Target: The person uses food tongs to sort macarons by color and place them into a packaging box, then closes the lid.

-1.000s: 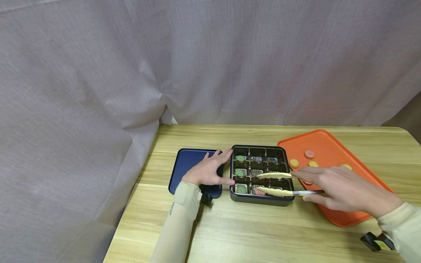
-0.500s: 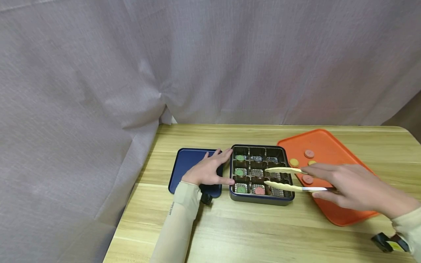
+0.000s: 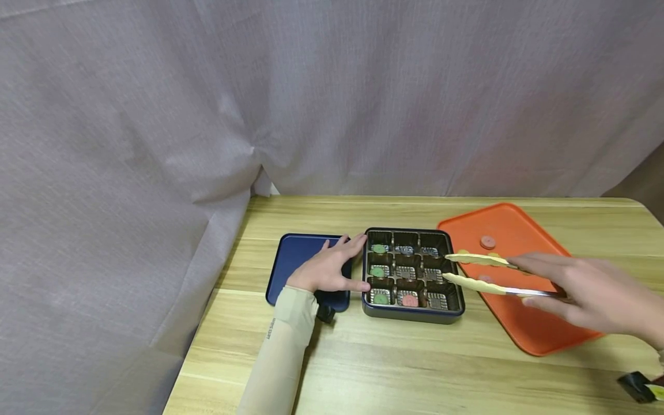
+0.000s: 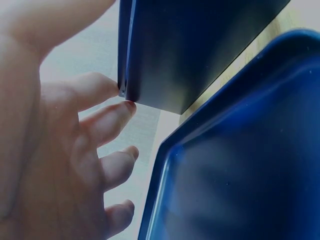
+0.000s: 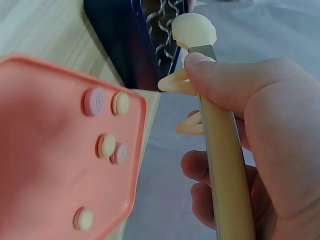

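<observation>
1. Basically: wood tabletop (image 3: 394,357), grey curtain (image 3: 207,98) behind it.
2. Orange tray (image 3: 510,227) on the right side of the tabletop, just beside the box. Round discs on it, pink disc (image 3: 487,242) toward the far end; right wrist view shows five discs, pink and yellow.
3. Dark blue lid (image 3: 298,256) lies flat left of the box, touching or nearly so.
4. Dark box (image 3: 412,314) at centre, nine-cell insert. Green discs (image 3: 379,271) fill the left column, one red disc (image 3: 410,300) in the near middle cell.
5. Left hand (image 3: 327,268) rests on the lid, fingers straight and spread, fingertips (image 4: 120,107) against the box's left wall.
6. Right hand (image 3: 586,294) grips the tongs (image 3: 479,272) by the handle, thumb on top, fingers curled under. Tong tips apart, holding nothing, hovering over the box's right edge and the tray's left rim.
</observation>
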Demonstrator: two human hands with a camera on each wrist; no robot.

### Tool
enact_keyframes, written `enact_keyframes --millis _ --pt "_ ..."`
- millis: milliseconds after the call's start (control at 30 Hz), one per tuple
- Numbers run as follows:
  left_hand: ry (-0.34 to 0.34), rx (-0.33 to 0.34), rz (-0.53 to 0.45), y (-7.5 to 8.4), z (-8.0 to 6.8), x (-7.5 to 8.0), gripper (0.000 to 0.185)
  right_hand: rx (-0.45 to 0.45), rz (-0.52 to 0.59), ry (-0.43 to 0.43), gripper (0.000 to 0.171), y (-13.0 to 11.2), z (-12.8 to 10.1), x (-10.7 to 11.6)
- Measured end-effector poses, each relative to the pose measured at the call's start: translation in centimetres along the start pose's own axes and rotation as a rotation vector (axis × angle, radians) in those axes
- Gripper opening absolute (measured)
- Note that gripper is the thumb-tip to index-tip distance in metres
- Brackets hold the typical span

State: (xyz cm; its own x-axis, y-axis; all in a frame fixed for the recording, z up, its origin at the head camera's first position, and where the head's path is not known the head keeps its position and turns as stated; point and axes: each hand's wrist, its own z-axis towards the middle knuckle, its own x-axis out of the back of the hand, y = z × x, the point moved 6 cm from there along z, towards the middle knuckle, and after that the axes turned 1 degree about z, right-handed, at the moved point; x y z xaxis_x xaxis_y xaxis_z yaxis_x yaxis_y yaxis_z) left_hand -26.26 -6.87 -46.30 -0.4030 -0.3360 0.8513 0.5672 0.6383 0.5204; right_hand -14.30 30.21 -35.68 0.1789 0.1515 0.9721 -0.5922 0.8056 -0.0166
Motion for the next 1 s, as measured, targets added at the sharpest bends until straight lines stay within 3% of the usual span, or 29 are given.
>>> enact_keyframes --millis 433,733,1000 --pt "-0.004 0.005 0.005 0.1 0.0 0.0 0.113 -0.019 -0.027 0.034 0.072 3.0 -2.8 -0.6" --pt "-0.005 0.003 0.011 0.0 0.1 0.0 0.113 -0.057 0.04 -0.004 0.076 4.3 -4.6 -1.9" --pt "-0.008 0.008 0.006 0.0 -0.1 0.0 0.113 -0.081 -0.028 -0.046 0.075 5.9 -5.3 -3.0"
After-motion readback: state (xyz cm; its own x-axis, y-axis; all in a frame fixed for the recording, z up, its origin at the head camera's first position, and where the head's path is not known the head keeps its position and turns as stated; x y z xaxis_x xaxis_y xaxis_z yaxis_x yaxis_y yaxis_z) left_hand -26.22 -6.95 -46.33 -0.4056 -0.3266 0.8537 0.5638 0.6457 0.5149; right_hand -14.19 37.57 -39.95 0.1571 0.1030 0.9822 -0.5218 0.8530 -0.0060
